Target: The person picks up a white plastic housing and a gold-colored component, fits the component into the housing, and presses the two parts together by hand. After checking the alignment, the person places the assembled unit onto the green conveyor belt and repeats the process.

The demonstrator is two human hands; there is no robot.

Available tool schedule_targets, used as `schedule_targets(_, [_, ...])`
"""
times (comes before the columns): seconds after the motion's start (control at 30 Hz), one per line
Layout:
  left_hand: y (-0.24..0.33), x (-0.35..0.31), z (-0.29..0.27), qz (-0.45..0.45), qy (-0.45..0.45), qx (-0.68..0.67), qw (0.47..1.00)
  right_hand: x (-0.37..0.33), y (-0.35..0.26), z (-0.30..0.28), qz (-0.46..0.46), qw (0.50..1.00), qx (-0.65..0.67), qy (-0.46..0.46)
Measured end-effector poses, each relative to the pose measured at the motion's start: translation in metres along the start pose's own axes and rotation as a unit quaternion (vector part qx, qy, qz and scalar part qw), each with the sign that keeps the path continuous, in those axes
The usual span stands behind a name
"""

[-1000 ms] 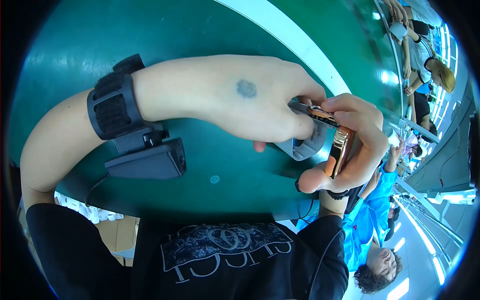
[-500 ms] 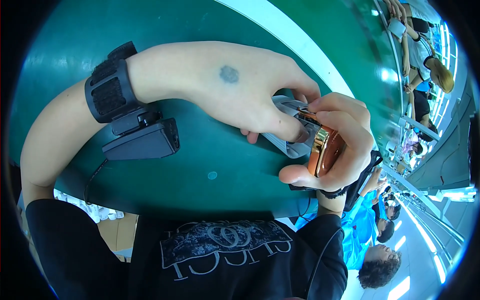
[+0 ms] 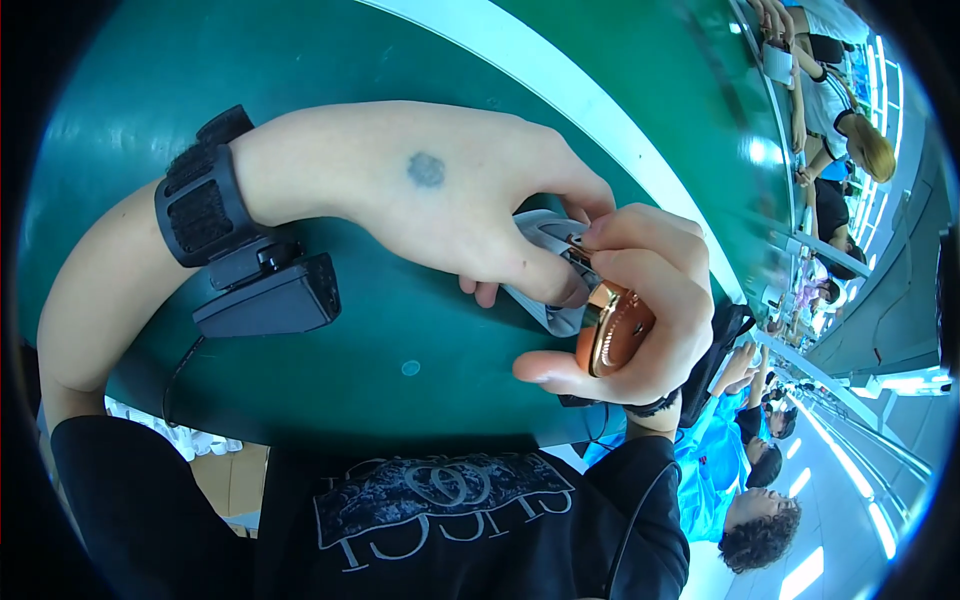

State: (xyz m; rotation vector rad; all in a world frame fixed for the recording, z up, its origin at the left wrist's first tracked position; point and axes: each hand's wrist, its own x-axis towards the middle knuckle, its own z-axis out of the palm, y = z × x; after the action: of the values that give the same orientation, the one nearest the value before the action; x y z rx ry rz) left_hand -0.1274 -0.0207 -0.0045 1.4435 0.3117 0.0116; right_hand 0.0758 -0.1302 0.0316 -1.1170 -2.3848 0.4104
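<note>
Above the green worktop point(image 3: 300, 400), our right hand point(image 3: 640, 300) closes its grip on a small copper-coloured round part point(image 3: 612, 330) to steady it, while our left hand point(image 3: 450, 210) pinches the grey piece point(image 3: 545, 300) against it.

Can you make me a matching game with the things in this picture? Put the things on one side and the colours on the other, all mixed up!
Things:
1. Flat table top
2. Small round metal case in the right hand
3. Wide fabric wrist strap on the left hand
4. Curved plastic piece between the hands

Colours:
A. black
B. coppery gold
C. dark green
D. light grey

Pairs: 1-C, 2-B, 3-A, 4-D
</note>
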Motion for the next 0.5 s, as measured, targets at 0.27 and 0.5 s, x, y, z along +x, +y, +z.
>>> schedule_targets(0.27, [-0.002,0.004,-0.004,0.018,-0.012,0.009,1.000,0.008,0.001,0.006,0.023,0.999,0.007,0.036])
schedule_targets(0.5, [-0.005,-0.002,-0.009,0.007,-0.059,0.007,0.998,0.013,-0.002,-0.006,0.013,0.999,-0.036,-0.035])
